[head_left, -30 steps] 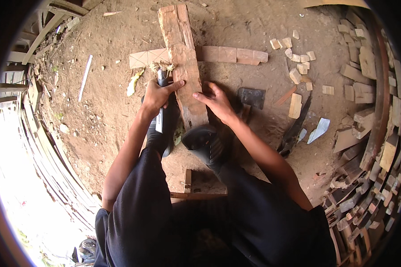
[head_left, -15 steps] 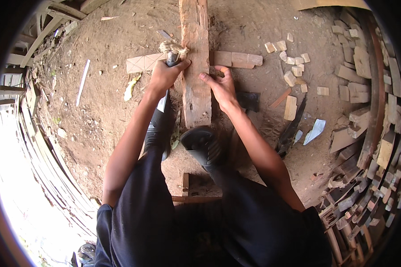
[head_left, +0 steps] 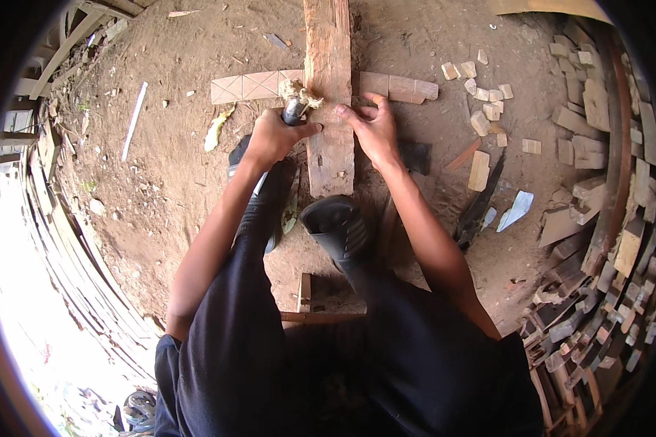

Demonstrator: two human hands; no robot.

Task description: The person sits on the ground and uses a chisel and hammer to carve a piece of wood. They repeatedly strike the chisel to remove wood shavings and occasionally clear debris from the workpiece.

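The left hand [head_left: 273, 140] is closed around the dark handle of a tool [head_left: 293, 112], with frayed fibre [head_left: 299, 92] at the handle's upper end. Its thumb reaches right, to the left edge of a rough wooden plank [head_left: 329, 65]. The right hand [head_left: 377, 137] grips the same plank at its right edge, thumb laid on the upper face, index finger extended outside the edge; the remaining fingers are partly hidden.

The plank therefore lies between the two hands, running lengthwise away from the person. Its near end is just beyond the right shoe [head_left: 335, 227]; contact there cannot be confirmed. The left shoe [head_left: 273, 193] stands below the left hand.

Beyond the hands, a flat wooden strip with scored lines [head_left: 244, 89] runs crosswise, its middle covered by the plank. A black flat piece [head_left: 417, 156] lies just right of the right wrist. Farther right, small wood blocks [head_left: 479, 122] are scattered on the dirt ground [head_left: 168, 233]; stacked offcuts [head_left: 589, 142] line the right side.
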